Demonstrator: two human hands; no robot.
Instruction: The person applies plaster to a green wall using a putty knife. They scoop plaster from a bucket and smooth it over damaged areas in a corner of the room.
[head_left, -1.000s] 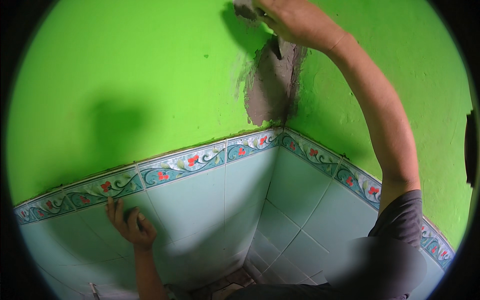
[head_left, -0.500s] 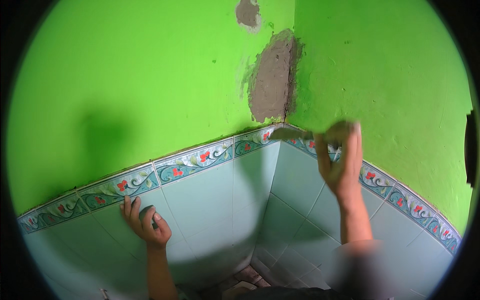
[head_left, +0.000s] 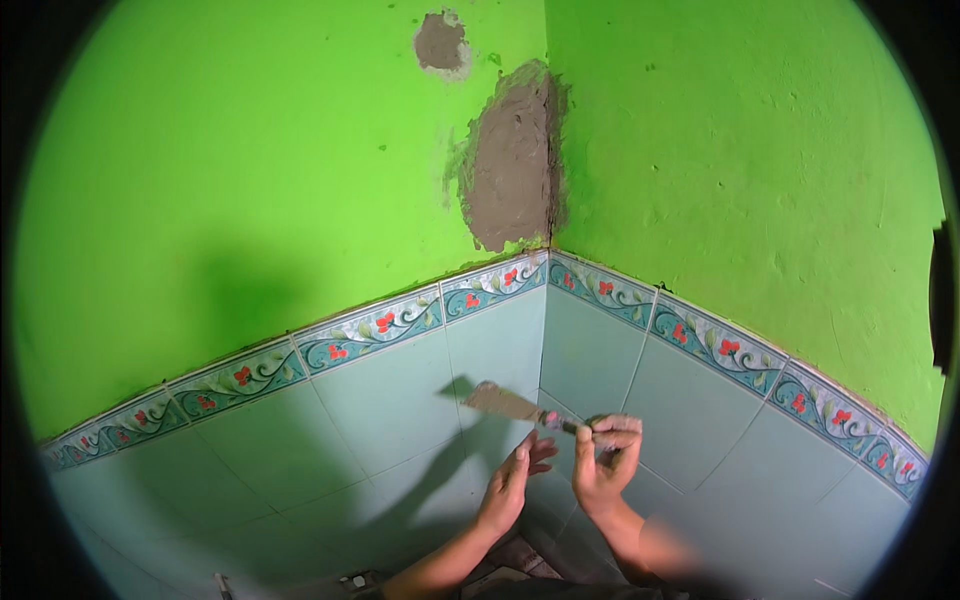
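My right hand (head_left: 608, 465) is closed round the handle of a putty knife (head_left: 508, 403). Its blade points left, in front of the tiled corner, and has a grey-brown coat on it. Just below the handle, my left hand (head_left: 507, 490) is raised with its fingers apart and nothing seen in it. A grey-brown mortar patch (head_left: 510, 165) covers the wall corner above the tiles. Farther up and left is a smaller mortar patch (head_left: 440, 43) with a pale, ragged rim.
Bright green walls (head_left: 300, 130) meet in the corner. Below them run a flowered border (head_left: 400, 322) and light blue-green tiles (head_left: 400, 410). A dark object (head_left: 940, 300) stands at the far right edge. Shadows fall across the left wall.
The putty knife has come down from the border at the corner to in front of the tiles. My left hand has moved right, from the left wall to beside my right hand. The view has shifted slightly.
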